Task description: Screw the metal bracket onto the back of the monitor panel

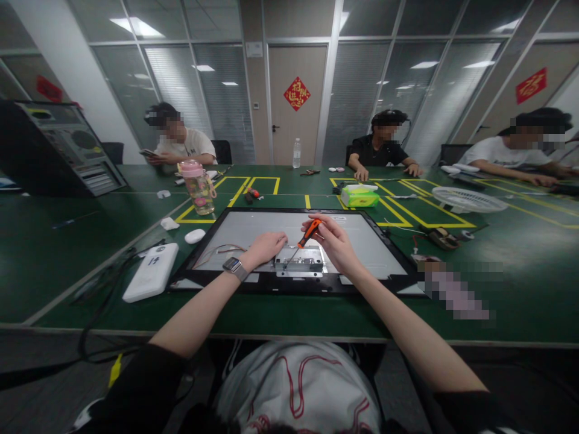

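We're likely mid-screw (panel (244,232) face down): right hand (333,242) clenches the screwdriver (304,240) on the bracket (299,263), left hand (266,246) rests empty beside it; next needs steady pressure.

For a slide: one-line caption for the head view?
Right hand holds an orange screwdriver to the metal plate on a face-down monitor; left hand rests beside it.
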Demonstrator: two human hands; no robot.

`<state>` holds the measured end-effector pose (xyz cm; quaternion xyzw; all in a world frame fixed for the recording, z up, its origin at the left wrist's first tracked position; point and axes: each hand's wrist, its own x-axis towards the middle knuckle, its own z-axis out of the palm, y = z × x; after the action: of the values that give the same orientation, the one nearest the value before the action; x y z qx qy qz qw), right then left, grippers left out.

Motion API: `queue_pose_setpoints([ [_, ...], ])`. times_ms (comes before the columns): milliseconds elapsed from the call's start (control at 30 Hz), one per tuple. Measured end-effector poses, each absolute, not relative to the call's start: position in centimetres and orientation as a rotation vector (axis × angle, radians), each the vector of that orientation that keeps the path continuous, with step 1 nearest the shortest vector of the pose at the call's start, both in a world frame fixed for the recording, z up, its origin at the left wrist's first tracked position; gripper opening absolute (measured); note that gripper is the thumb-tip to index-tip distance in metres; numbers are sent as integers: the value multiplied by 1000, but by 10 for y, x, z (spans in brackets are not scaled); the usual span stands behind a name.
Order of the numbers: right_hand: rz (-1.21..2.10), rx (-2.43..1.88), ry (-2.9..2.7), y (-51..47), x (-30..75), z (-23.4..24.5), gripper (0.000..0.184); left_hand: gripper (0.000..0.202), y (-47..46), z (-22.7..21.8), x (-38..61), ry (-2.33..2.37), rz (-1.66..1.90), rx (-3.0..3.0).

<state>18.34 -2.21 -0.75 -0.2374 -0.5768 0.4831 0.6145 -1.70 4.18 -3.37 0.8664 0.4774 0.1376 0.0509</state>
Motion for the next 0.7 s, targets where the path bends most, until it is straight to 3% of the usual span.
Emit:
queue_pose_setpoints([
  [700,1105,-523,-1343,-20,184,-11,27,40,41,-32,-16,1464,421,2639],
])
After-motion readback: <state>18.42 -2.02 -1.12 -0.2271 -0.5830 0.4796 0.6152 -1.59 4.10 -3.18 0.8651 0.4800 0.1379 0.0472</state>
